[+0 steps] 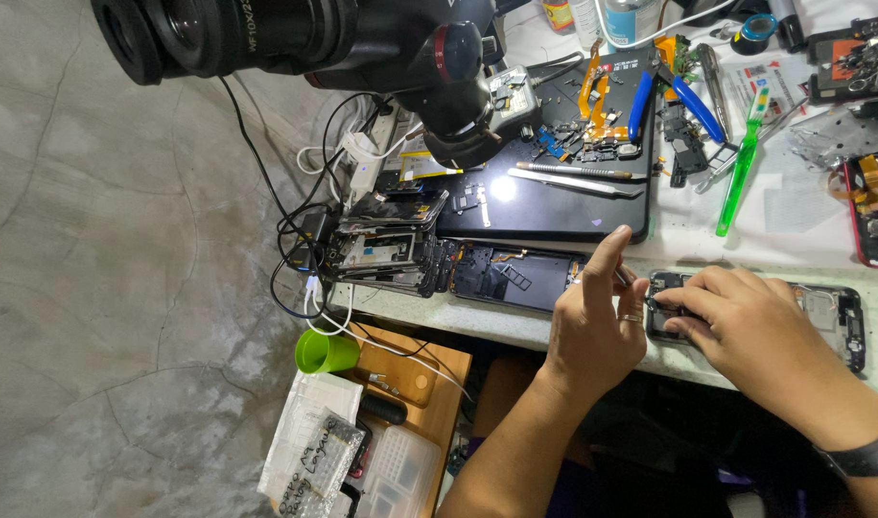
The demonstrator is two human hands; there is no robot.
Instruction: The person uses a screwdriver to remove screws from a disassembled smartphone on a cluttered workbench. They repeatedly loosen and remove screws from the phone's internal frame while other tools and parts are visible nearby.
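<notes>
I see the opened phone [822, 312] at lower right of frame, back already off, insides bare. Left hand [597, 321] pinches tweezers [623, 278] over its near end; right hand [746, 321] curls down on the phone, steadying it. Reassembly not started, I'd judge.

Bright even light, glare spot on black mat [544, 206], blurred microscope [295, 38] up close, tilted view

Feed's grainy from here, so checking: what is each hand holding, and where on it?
The left hand pinches a thin metal tool near its tip end. The right hand presses on the left end of the opened phone; nothing visibly gripped.
</notes>
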